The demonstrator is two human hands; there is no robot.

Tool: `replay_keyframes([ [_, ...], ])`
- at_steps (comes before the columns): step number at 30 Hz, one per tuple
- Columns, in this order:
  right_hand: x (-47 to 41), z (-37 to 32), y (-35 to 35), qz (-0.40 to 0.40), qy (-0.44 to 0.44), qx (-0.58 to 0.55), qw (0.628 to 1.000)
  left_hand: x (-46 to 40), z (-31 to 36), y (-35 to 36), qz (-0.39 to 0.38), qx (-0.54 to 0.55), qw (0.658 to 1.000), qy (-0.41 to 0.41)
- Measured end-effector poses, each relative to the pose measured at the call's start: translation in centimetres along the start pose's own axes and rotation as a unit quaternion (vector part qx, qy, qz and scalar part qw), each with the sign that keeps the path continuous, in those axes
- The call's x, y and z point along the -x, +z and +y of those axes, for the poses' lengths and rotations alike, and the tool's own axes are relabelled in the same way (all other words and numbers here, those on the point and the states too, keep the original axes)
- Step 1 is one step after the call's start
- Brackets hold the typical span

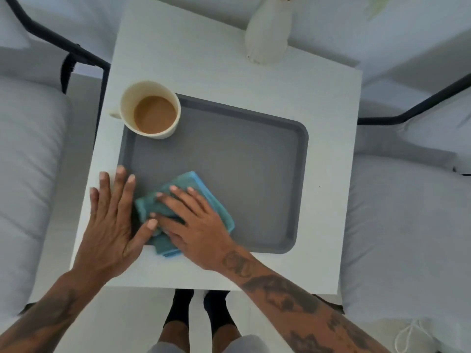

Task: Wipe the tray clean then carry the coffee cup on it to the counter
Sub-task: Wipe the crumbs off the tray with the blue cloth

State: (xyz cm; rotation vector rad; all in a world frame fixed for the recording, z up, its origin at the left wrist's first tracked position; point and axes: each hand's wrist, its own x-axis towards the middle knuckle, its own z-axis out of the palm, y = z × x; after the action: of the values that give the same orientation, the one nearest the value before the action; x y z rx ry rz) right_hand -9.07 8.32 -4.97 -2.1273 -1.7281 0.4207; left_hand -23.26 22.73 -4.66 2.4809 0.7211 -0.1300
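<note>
My right hand (193, 225) lies flat, palm down with the fingers spread, pressing a folded blue cloth (178, 215) onto the near-left corner of the grey tray (242, 174). The cloth is bunched under my fingers and one fold hangs over the tray's near rim onto the white table (216, 72). My left hand (114, 220) is open and flat as well, fingers splayed, resting across the tray's left edge and the table beside it; its thumb reaches over to touch the cloth next to my right thumb. Neither hand is gripping anything; both are simply pressing down. The tray sits square in the middle of the table, its inner surface bare apart from the cloth. The cream coffee cup (153, 110) stands at the tray's far-left corner, upright, handle pointing left, holding milky brown coffee well below the brim. A white vase (267, 39) stands at the far edge of the table, well apart from the tray. Pale cushioned seats with black frames flank the table on both sides, and my feet in dark socks show below its near edge.
</note>
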Motion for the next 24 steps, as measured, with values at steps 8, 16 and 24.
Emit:
replay_keyframes([
  [8,8.3,8.3,-5.1,-0.004,0.164,0.104,0.981,-0.2,0.2,-0.1,-0.01,-0.092,0.996,0.007],
  [16,-1.2,12.5,-5.0,0.087,0.368,0.114,0.919,-0.3,0.1,0.0,-0.02,-0.123,0.992,0.013],
  [24,-1.4,0.5,-0.2,-0.021,0.186,0.065,0.98,-0.3,0.4,0.0,-0.04,-0.128,0.991,0.007],
])
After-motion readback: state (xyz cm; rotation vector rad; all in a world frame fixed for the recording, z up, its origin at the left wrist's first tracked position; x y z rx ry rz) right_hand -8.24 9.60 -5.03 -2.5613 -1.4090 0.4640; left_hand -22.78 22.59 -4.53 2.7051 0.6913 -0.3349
